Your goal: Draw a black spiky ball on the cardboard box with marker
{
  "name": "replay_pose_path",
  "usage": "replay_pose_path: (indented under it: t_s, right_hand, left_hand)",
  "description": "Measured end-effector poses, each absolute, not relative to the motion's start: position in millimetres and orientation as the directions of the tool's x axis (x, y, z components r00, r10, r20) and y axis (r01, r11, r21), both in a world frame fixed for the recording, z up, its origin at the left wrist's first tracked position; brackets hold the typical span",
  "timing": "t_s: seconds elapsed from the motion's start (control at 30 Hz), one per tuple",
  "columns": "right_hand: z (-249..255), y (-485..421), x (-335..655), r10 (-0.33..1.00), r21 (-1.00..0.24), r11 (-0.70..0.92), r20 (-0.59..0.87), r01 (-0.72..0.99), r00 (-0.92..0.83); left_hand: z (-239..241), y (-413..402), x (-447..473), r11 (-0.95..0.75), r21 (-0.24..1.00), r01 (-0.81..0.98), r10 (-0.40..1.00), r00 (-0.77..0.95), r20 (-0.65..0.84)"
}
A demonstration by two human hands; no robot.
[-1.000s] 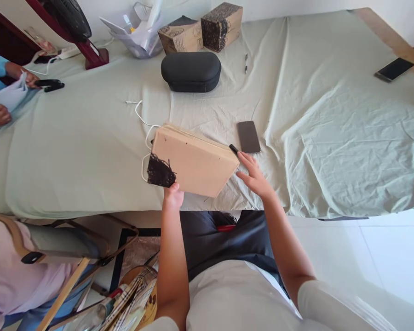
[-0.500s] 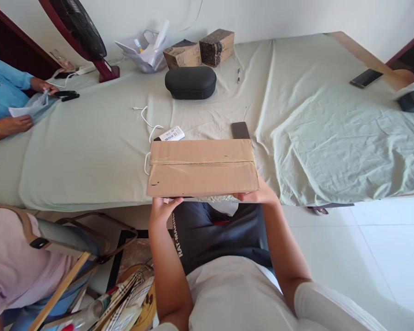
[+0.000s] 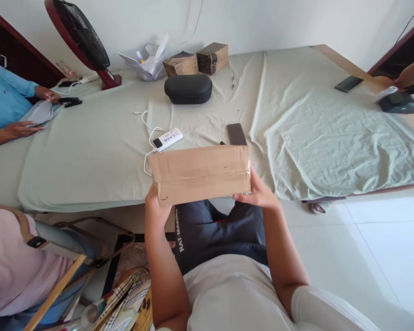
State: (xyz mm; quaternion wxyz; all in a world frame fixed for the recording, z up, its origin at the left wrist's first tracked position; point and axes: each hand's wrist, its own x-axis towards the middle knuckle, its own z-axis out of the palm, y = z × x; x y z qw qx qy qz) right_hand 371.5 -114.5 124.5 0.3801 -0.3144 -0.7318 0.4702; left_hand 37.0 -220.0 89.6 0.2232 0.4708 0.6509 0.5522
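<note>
I hold a flat brown cardboard box (image 3: 200,172) with a taped seam in both hands, above my lap at the near edge of the table. My left hand (image 3: 153,202) grips its lower left corner, fingers tucked under it. My right hand (image 3: 258,191) clasps the right end, thumb and fingers wrapped round the edge. The box is turned so its long taped face is toward me. Just beyond it on the sheet lie a dark phone (image 3: 236,134) and a white power bank (image 3: 168,138) with a white cable.
A pale green sheet (image 3: 313,133) covers the table. A black oval case (image 3: 188,88), two patterned boxes (image 3: 196,61), a pen and a fan base stand at the back. A person in blue sits at the left; another person's hand is at the far right.
The box was turned from a tilted, one-handed hold to a level two-handed hold, then lifted slightly toward me. The view shifted back, showing the power bank.
</note>
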Motion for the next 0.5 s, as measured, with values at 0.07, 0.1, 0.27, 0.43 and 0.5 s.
replay_pose_path:
  t_s: [0.07, 0.1, 0.27, 0.43, 0.5]
  right_hand:
    - [128, -118, 372, 0.804, -0.944, 0.33, 0.28, 0.003, -0.525]
    - [128, -119, 372, 0.812, -0.949, 0.315, 0.285, -0.028, -0.51]
    - [120, -123, 373, 0.872, -0.953, 0.301, 0.262, 0.032, -0.414]
    - [112, -116, 373, 0.86, -0.955, 0.291, 0.289, -0.06, -0.421]
    - [112, -106, 371, 0.854, -0.957, 0.253, 0.29, -0.142, -0.431]
  left_hand:
    - [91, -224, 35, 0.009, 0.946, 0.325, 0.883, -0.446, 0.145]
    - [91, -226, 36, 0.035, 0.967, 0.252, 0.897, -0.435, 0.081]
    - [92, -234, 48, -0.005, 0.984, -0.179, 0.925, -0.375, -0.064]
    - [94, -213, 54, -0.023, 0.977, -0.213, 0.939, -0.341, -0.052]
    - [95, -190, 48, -0.055, 0.977, -0.208, 0.948, -0.319, -0.014]
